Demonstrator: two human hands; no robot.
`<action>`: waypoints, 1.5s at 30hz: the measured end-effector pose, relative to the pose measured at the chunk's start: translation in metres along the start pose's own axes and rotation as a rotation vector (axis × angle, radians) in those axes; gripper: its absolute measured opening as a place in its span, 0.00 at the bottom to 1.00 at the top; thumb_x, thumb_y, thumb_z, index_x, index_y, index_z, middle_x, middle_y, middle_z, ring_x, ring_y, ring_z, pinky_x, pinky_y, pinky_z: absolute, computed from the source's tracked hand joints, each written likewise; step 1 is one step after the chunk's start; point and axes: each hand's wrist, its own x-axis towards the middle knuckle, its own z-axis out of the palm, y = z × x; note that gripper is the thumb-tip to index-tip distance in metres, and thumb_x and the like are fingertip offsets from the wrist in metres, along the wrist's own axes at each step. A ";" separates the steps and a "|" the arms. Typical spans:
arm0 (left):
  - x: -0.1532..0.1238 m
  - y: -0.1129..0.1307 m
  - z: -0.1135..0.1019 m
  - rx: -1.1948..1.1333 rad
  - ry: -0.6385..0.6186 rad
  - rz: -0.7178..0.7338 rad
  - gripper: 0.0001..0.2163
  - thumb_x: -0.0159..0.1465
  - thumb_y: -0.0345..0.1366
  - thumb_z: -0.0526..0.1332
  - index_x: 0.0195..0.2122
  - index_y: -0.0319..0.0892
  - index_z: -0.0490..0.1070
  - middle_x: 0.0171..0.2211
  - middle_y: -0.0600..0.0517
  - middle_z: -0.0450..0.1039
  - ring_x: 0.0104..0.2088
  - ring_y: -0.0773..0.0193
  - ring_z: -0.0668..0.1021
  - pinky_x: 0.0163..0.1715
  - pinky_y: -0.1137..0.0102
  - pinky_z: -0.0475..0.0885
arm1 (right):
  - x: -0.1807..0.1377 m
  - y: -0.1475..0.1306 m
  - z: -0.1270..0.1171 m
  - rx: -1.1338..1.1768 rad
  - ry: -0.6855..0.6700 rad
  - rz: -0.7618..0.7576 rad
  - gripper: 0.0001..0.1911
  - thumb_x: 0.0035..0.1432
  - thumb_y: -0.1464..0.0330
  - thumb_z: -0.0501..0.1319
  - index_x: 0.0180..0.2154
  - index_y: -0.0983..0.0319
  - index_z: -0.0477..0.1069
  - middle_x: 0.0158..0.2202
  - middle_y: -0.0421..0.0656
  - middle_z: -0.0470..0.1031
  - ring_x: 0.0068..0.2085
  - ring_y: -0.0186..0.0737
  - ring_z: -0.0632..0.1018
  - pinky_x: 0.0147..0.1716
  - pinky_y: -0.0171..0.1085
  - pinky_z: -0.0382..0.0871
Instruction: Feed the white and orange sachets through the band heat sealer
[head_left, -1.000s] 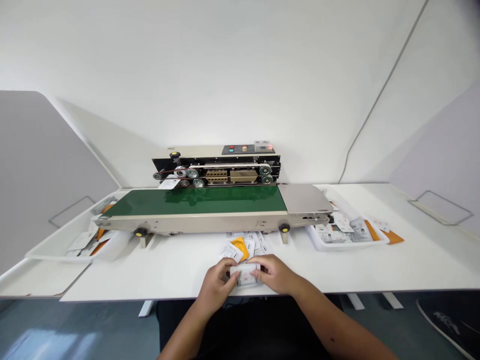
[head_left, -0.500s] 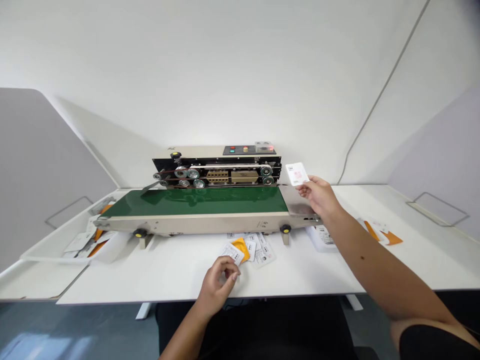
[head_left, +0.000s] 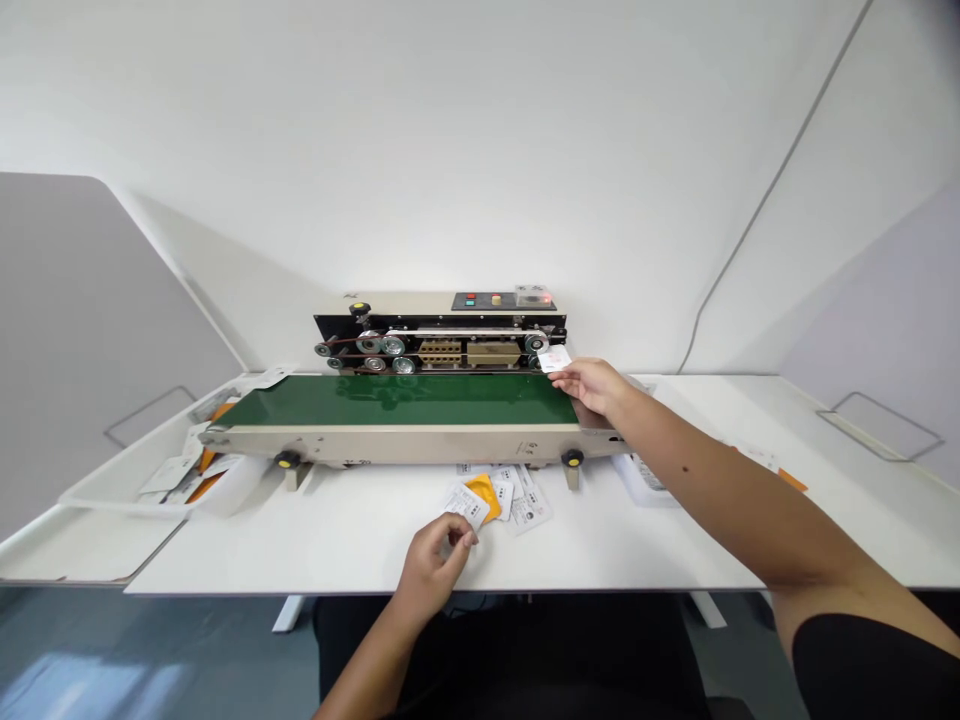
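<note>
Between the thumb and fingers of my right hand (head_left: 589, 385) is a small white sachet (head_left: 555, 358) with pink print. Its left edge is at the rollers on the right end of a band sealing machine (head_left: 442, 345). Below runs the green conveyor belt (head_left: 412, 402). My left hand (head_left: 439, 560) rests near the table's front edge, thumb and fingertips pinched together. They are at the lower edge of a white sachet (head_left: 466, 507); whether they grip it I cannot tell. An orange sachet (head_left: 485, 494) and several white ones lie just behind.
On the left stands a white bin (head_left: 225, 500) of white and orange sachets. A white packet (head_left: 266, 378) lies at the belt's left end. Another white bin (head_left: 637, 490) is partly hidden by my right arm. An orange packet (head_left: 793, 480) lies farther right.
My right hand has brought its sachet left to the machine's rollers. A packet at the belt's left end has shifted left and lies flatter. My left hand has hardly moved.
</note>
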 end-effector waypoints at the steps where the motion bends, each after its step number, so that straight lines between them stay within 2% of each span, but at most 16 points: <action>1: 0.000 0.000 0.000 0.011 0.010 -0.001 0.11 0.70 0.41 0.60 0.32 0.42 0.75 0.30 0.49 0.79 0.33 0.58 0.80 0.36 0.67 0.75 | 0.000 0.001 0.006 -0.008 -0.019 0.001 0.08 0.56 0.81 0.65 0.31 0.65 0.70 0.26 0.51 0.81 0.25 0.37 0.81 0.24 0.30 0.79; 4: -0.002 0.000 -0.002 0.059 0.009 0.002 0.10 0.70 0.39 0.59 0.33 0.43 0.74 0.30 0.50 0.79 0.33 0.58 0.80 0.36 0.66 0.75 | -0.001 0.001 0.017 -0.056 -0.060 -0.001 0.07 0.56 0.79 0.67 0.33 0.66 0.70 0.27 0.51 0.81 0.26 0.38 0.82 0.24 0.30 0.77; 7: -0.003 -0.005 -0.001 0.147 0.012 0.019 0.09 0.70 0.38 0.58 0.34 0.44 0.73 0.32 0.50 0.79 0.34 0.57 0.80 0.38 0.65 0.75 | -0.009 -0.002 0.016 -0.117 -0.044 -0.033 0.07 0.57 0.75 0.67 0.39 0.66 0.73 0.26 0.47 0.81 0.23 0.35 0.78 0.19 0.28 0.70; 10: -0.001 -0.011 0.004 0.331 0.095 0.088 0.05 0.69 0.37 0.59 0.40 0.45 0.74 0.42 0.45 0.80 0.46 0.51 0.81 0.48 0.57 0.74 | -0.035 0.005 0.005 -0.214 0.066 -0.237 0.13 0.59 0.70 0.65 0.47 0.63 0.75 0.26 0.38 0.78 0.20 0.29 0.71 0.17 0.27 0.63; 13: 0.003 -0.013 0.013 0.536 0.092 0.141 0.14 0.66 0.36 0.64 0.52 0.46 0.73 0.61 0.41 0.73 0.62 0.42 0.73 0.61 0.45 0.66 | -0.081 0.040 -0.004 -0.446 0.131 -0.566 0.17 0.64 0.63 0.61 0.52 0.61 0.76 0.28 0.39 0.76 0.23 0.33 0.71 0.20 0.31 0.64; 15: 0.005 -0.013 0.019 0.639 0.005 0.147 0.23 0.64 0.37 0.67 0.60 0.47 0.69 0.67 0.42 0.66 0.68 0.39 0.66 0.66 0.40 0.57 | -0.112 0.076 -0.005 -0.588 0.023 -0.686 0.15 0.66 0.62 0.58 0.48 0.61 0.79 0.29 0.42 0.77 0.28 0.37 0.75 0.28 0.35 0.71; 17: 0.007 -0.012 0.023 0.690 -0.105 0.172 0.28 0.63 0.39 0.69 0.65 0.48 0.66 0.68 0.42 0.65 0.69 0.38 0.64 0.68 0.36 0.49 | -0.136 0.115 -0.003 -0.744 -0.180 -0.784 0.13 0.67 0.65 0.58 0.45 0.60 0.80 0.34 0.45 0.80 0.36 0.43 0.79 0.39 0.42 0.76; 20: 0.008 -0.011 0.026 0.697 -0.211 0.205 0.28 0.65 0.39 0.68 0.66 0.48 0.65 0.67 0.42 0.68 0.67 0.42 0.69 0.70 0.36 0.45 | -0.151 0.162 0.002 -0.973 -0.420 -0.803 0.20 0.64 0.67 0.61 0.57 0.58 0.76 0.56 0.51 0.77 0.57 0.53 0.76 0.57 0.53 0.72; 22: 0.008 -0.013 0.026 0.686 -0.221 0.213 0.26 0.67 0.36 0.66 0.66 0.48 0.65 0.65 0.43 0.71 0.65 0.46 0.72 0.70 0.38 0.48 | -0.150 0.179 0.003 -1.109 -0.499 -0.729 0.31 0.62 0.64 0.65 0.66 0.58 0.67 0.69 0.52 0.64 0.69 0.59 0.64 0.65 0.58 0.63; 24: 0.008 -0.016 0.025 0.664 -0.205 0.218 0.26 0.68 0.33 0.64 0.67 0.48 0.64 0.64 0.43 0.72 0.64 0.48 0.74 0.70 0.41 0.56 | -0.146 0.186 0.003 -1.203 -0.558 -0.642 0.36 0.63 0.60 0.65 0.70 0.56 0.61 0.74 0.50 0.55 0.73 0.61 0.55 0.69 0.61 0.55; 27: 0.009 -0.021 0.026 0.635 -0.149 0.217 0.25 0.68 0.33 0.63 0.67 0.45 0.65 0.66 0.42 0.69 0.65 0.49 0.73 0.65 0.49 0.69 | -0.142 0.185 0.002 -1.242 -0.612 -0.591 0.35 0.66 0.60 0.63 0.71 0.54 0.60 0.75 0.46 0.54 0.74 0.58 0.53 0.72 0.59 0.49; 32: 0.014 -0.026 0.029 0.648 -0.133 0.219 0.19 0.72 0.34 0.60 0.63 0.48 0.69 0.62 0.44 0.74 0.62 0.49 0.76 0.66 0.42 0.65 | -0.143 0.184 0.001 -1.236 -0.553 -0.613 0.30 0.66 0.62 0.63 0.68 0.54 0.65 0.73 0.45 0.59 0.73 0.58 0.56 0.72 0.59 0.49; 37: 0.013 -0.023 0.028 0.565 -0.107 0.302 0.16 0.72 0.39 0.61 0.60 0.46 0.73 0.57 0.45 0.79 0.57 0.52 0.81 0.60 0.52 0.76 | -0.142 0.189 0.000 -1.230 -0.477 -0.637 0.26 0.67 0.66 0.61 0.65 0.54 0.69 0.70 0.44 0.64 0.71 0.59 0.59 0.70 0.60 0.51; 39: 0.009 -0.020 0.024 0.532 -0.035 0.364 0.13 0.73 0.37 0.59 0.57 0.46 0.75 0.55 0.45 0.79 0.55 0.53 0.81 0.57 0.56 0.78 | -0.142 0.190 -0.001 -1.225 -0.436 -0.647 0.27 0.66 0.66 0.62 0.65 0.55 0.69 0.71 0.46 0.63 0.71 0.61 0.58 0.70 0.61 0.52; 42: -0.001 -0.017 0.013 0.493 0.160 0.449 0.11 0.73 0.32 0.57 0.50 0.45 0.79 0.51 0.44 0.79 0.52 0.53 0.81 0.53 0.57 0.78 | -0.144 0.189 0.000 -1.182 -0.401 -0.698 0.28 0.65 0.67 0.63 0.65 0.55 0.68 0.71 0.47 0.61 0.72 0.62 0.55 0.69 0.63 0.54; 45: -0.011 -0.018 0.004 0.409 0.350 0.461 0.10 0.73 0.32 0.57 0.45 0.45 0.79 0.36 0.48 0.75 0.39 0.57 0.79 0.40 0.61 0.78 | -0.149 0.186 0.001 -1.067 -0.455 -0.838 0.28 0.65 0.66 0.63 0.66 0.56 0.67 0.71 0.49 0.61 0.72 0.59 0.55 0.68 0.62 0.56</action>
